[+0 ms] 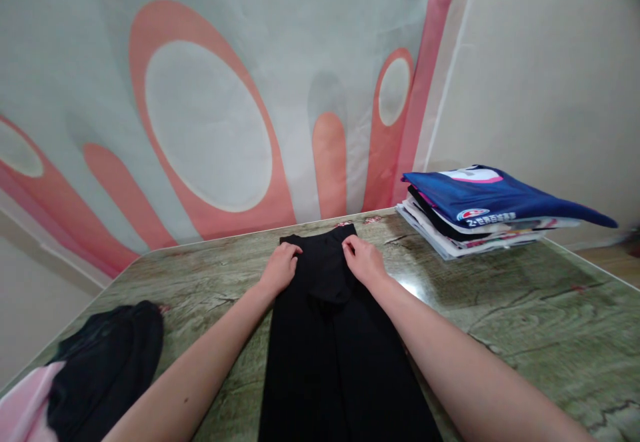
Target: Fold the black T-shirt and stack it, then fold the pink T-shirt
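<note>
A pair of black trousers point(345, 369) lies flat on the table, its waistband toward the far edge and its legs running down toward me. My left hand point(283, 265) grips the left side of the trousers near the waistband, fingers curled on the cloth. On the opposite side, my right hand point(363, 259) pinches the right edge just below the waistband. Between the hands the cloth shows a loose fold at the crotch. The lower ends of the legs run out of view at the bottom.
A stack of folded clothes point(460, 229), topped by a blue printed garment point(500, 195), stands at the right back of the wood-patterned table point(210, 275). Crumpled black clothing point(110, 362) and a pink piece point(30, 405) lie at the left. A patterned wall covering point(285, 95) rises behind.
</note>
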The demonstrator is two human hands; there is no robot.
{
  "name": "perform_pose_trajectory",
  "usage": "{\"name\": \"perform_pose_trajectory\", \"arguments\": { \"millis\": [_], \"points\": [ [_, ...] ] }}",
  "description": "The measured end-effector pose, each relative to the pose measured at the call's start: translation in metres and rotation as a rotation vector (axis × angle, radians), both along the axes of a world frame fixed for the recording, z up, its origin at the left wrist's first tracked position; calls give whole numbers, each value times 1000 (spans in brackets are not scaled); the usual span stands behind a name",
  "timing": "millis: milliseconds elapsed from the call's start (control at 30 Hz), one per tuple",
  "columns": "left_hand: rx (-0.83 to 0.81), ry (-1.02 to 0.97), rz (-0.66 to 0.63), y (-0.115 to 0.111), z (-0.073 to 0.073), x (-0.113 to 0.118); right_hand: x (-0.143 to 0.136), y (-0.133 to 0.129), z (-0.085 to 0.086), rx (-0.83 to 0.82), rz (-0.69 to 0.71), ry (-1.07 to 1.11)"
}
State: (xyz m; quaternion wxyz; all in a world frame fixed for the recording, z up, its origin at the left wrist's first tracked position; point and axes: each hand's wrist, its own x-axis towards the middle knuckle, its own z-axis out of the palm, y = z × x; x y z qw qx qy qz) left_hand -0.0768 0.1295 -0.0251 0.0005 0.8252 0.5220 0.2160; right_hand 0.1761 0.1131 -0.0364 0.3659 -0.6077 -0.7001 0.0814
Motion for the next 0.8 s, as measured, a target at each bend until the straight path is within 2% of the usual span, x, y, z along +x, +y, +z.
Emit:
{"name": "perform_pose_trajectory", "arguments": {
  "millis": [167,267,367,467,533,600,733,800],
  "points": [
    [49,23,-7,-27,13,16,-1,-1,0,-3,2,-12],
    [-76,-32,-74,-48,23,29,0,-2,-1,-12,-5,-9],
    [-212,-62,-177,-69,26,40,-1,-2,-1,-37,-12,8],
    [-191,-101,-180,-85,24,45,0,2,-1,-74,-12,47],
    [-156,-156,-164,-91,23,45,2,7,1,-131,-19,76],
    [-161,-203,-200,-94,23,44,7,13,4,-220,-5,105],
    [-228,-217,-281,-94,23,40,22,19,17,-394,158,104],
    [-255,-236,-288,-92,23,38,26,17,24,-431,213,91]
  ]
}}
